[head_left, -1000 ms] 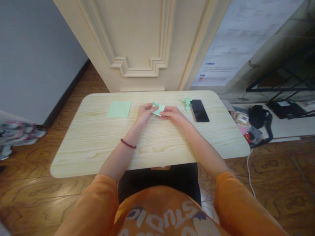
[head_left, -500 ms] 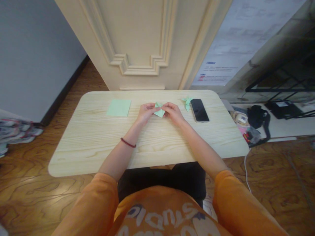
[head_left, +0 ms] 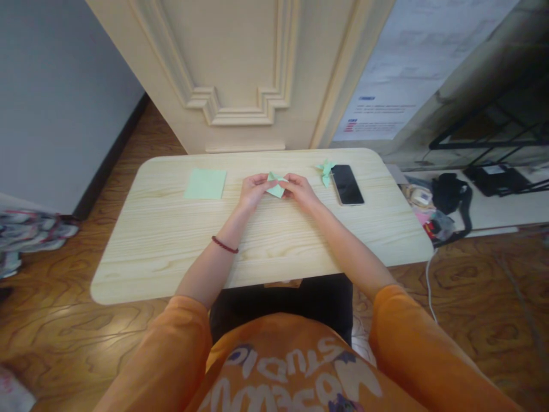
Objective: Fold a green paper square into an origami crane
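Observation:
A small folded piece of light green paper (head_left: pixel 275 191) is held between both hands above the far middle of the table. My left hand (head_left: pixel 254 190) pinches its left side, with the thumb lying on top. From the other side my right hand (head_left: pixel 299 190) pinches it, and the two thumbs almost meet over the paper. The fingers beneath are partly hidden. Left of my hands lies a square stack of green paper sheets (head_left: pixel 205 183). To the right, a folded green paper figure (head_left: pixel 326 171) with pointed ends rests beside a dark-screened phone (head_left: pixel 347 185).
The pale wood-grain table (head_left: pixel 171 246) has rounded corners and stands against a cream panelled door (head_left: pixel 240 68). A low white shelf (head_left: pixel 497 212) with a black bag and small items is at the right. A white cable (head_left: pixel 429 286) hangs by the table's right corner.
The camera view has shifted slightly. Both hands keep their pinch on the folded paper, with only a small change in the thumbs and in the paper's tilt.

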The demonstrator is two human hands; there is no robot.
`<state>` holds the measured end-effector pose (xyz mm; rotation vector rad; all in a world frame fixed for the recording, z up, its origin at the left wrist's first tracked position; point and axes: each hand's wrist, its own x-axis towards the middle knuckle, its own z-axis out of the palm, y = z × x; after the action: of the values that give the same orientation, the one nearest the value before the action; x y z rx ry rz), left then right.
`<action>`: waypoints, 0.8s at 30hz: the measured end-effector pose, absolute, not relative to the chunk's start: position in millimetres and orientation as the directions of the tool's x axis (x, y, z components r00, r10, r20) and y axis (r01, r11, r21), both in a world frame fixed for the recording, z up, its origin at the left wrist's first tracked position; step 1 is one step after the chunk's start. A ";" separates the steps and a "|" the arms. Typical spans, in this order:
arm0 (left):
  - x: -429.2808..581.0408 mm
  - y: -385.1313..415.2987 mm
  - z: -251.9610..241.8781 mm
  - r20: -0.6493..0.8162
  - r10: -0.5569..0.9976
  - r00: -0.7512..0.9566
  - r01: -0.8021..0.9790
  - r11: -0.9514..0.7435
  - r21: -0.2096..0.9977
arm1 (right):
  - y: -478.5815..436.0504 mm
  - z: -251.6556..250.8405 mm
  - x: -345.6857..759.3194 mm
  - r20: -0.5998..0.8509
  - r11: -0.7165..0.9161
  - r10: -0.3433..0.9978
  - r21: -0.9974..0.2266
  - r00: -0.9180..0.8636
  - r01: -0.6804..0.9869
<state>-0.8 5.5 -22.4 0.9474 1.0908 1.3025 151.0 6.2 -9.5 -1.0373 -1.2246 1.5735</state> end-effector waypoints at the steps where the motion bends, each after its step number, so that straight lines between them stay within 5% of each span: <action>1: 0.0 4.6 -21.5 -0.076 0.995 -0.057 -0.260 0.058 0.964 | 6.8 -10.5 150.9 -0.102 -0.145 0.952 -0.981 -0.287 -0.131; 24: 3.1 6.7 -22.4 -0.066 0.990 -0.128 -0.378 0.012 0.926 | 9.6 -15.1 154.4 -0.111 -0.150 0.939 -0.984 -0.327 -0.096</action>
<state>3.1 6.7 -22.4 0.8221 1.0330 1.4375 154.4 9.6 -15.1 -1.0427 -1.2847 1.6023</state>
